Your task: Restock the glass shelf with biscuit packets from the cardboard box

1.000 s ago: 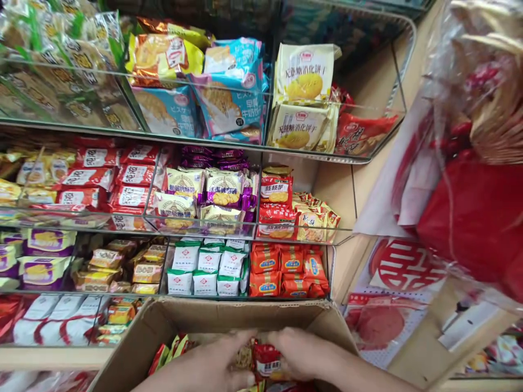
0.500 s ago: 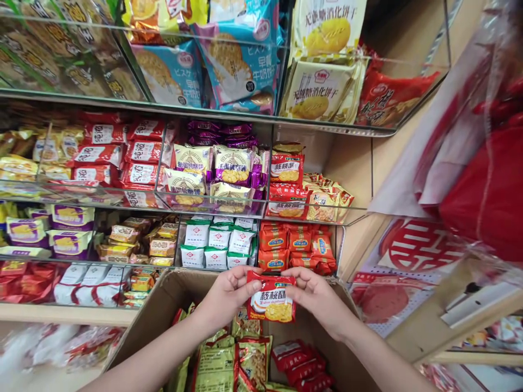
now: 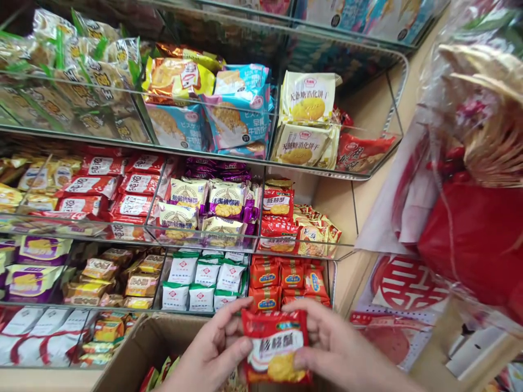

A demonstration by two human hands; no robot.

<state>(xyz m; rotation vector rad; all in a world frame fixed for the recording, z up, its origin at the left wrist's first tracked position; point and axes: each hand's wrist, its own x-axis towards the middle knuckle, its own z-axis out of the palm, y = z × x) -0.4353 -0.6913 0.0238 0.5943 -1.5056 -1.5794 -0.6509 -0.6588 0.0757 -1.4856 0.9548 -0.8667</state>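
Observation:
Between my two hands is a red and white snack packet (image 3: 274, 345) with a yellow biscuit printed on its front, held upright and facing me. My left hand (image 3: 216, 348) grips its left edge, thumb on the front and fingers behind. On the right edge, my right hand (image 3: 335, 340) holds it the same way, its thumb over the printed biscuit. Below the hands stands an open cardboard box (image 3: 126, 351), largely hidden by them, with some wrapped packets visible inside. Matching red packets (image 3: 278, 202) stand on the shelf ahead, beside yellow and red ones (image 3: 312, 237).
Tiered shelves with clear dividers hold purple and cream biscuit packets (image 3: 226, 200), white and green packets (image 3: 202, 275), orange-red packets (image 3: 265, 280) and blue packets (image 3: 237, 117). At right hangs a red item in plastic wrap (image 3: 469, 228), near a red paper cutout (image 3: 411, 283).
The view has tilted up, so the shelves sit lower in the picture. The packet, still in both hands, appears larger and lower, and less of the box's inside shows.

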